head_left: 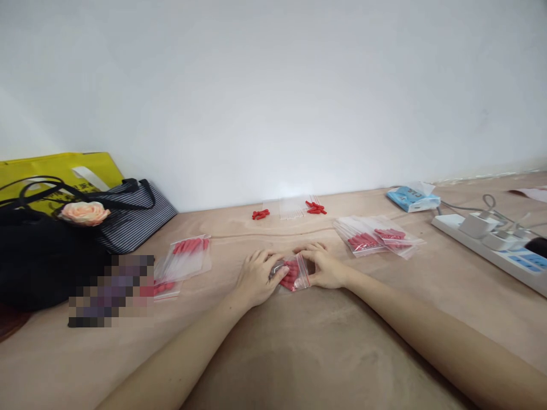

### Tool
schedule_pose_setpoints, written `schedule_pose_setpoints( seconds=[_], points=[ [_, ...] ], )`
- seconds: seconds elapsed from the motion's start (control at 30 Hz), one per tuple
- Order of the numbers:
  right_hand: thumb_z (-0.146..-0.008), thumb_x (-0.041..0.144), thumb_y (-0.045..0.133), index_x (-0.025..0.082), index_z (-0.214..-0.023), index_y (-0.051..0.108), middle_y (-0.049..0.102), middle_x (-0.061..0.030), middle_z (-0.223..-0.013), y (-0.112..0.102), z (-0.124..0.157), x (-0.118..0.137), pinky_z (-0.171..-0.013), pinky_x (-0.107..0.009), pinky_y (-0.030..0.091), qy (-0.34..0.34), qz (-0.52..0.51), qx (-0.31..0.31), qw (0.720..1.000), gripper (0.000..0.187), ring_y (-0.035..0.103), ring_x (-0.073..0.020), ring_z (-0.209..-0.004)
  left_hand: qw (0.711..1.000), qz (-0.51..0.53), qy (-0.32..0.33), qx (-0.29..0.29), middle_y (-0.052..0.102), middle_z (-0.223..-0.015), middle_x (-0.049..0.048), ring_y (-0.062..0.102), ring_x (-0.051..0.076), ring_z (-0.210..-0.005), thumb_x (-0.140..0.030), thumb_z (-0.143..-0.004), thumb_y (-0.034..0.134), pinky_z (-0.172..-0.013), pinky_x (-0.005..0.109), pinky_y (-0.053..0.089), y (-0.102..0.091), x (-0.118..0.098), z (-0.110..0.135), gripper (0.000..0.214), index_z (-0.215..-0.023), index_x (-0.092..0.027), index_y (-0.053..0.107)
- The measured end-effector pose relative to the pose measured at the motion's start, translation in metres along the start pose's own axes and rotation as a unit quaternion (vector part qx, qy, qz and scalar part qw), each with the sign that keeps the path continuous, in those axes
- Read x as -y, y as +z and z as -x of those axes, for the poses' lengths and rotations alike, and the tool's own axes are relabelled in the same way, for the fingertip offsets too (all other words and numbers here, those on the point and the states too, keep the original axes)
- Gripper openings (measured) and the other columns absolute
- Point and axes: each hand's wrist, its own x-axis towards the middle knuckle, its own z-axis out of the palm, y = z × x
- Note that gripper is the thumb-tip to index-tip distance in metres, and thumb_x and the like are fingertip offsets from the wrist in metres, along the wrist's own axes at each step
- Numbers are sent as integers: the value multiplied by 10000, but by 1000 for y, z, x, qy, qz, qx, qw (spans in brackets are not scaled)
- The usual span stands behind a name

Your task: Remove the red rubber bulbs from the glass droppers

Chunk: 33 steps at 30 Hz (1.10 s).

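Note:
A clear zip-lock bag [290, 274] with several small red stick-like pieces in it lies on the table between my hands. My left hand [260, 278] is closed on the bag's left side, its thumb resting over the red pieces. At the right, my right hand [321, 266] pinches the end with the red zip strip between thumb and fingers. Beyond the hands, one loose pile of red pieces [260, 214] and another red pile [316, 208] flank a stack of flat clear bags [292, 209].
Filled bags [367, 242] lie to the right, and more filled bags [188, 253] to the left. A power strip [491, 245] with plugs and a blue tissue pack [412, 198] sit at far right. A striped bag [137, 219], yellow bag [98, 165] and black cloth [47, 262] occupy the left.

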Motion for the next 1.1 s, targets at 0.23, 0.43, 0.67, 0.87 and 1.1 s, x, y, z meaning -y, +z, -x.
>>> schedule_pose_setpoints(
  seconds=[0.23, 0.43, 0.67, 0.87, 1.1],
  points=[
    [-570, 414, 704, 185, -860, 586, 584, -35, -1011, 2, -1, 0, -913, -395, 290, 7, -68, -32, 997, 388, 483, -204, -974, 1000, 21, -3, -9, 557, -1026, 31, 494, 200, -982, -413, -837, 404, -860, 368, 370, -1, 0, 0, 305, -1037, -241, 558],
    [-634, 343, 657, 178, -781, 584, 600, -20, -861, 0, -1, 0, -826, -341, 362, 21, -97, -51, 994, 232, 518, -182, -861, 998, 57, 31, 20, 543, -1030, 54, 489, 215, -981, -488, -761, 495, -858, 367, 386, -10, 0, 0, 421, -1094, -232, 530],
    [-701, 409, 598, 242, -1007, 588, 516, -51, -1127, -5, 1, 0, -935, -397, 279, -19, -47, -11, 999, 349, 442, -216, -1070, 995, 91, 30, 32, 572, -992, 55, 513, 211, -934, -489, -721, 549, -840, 358, 401, -11, 2, -3, 446, -1071, -212, 539],
    [-524, 398, 724, 214, -912, 610, 515, -54, -1111, -3, -1, 5, -922, -407, 282, 0, -30, -5, 1000, 444, 446, -240, -1053, 995, 88, 29, 33, 598, -949, 54, 530, 210, -900, -490, -732, 538, -810, 350, 412, -10, 1, -4, 402, -1020, -212, 566],
    [-663, 206, 562, 175, -755, 568, 558, -5, -754, -2, -3, 10, -690, -275, 380, 30, -28, -40, 998, 97, 506, -141, -721, 995, 94, 19, 32, 608, -948, 46, 535, 203, -894, -417, -746, 547, -803, 343, 415, -9, 2, -5, 355, -1026, -199, 559]
  ],
)
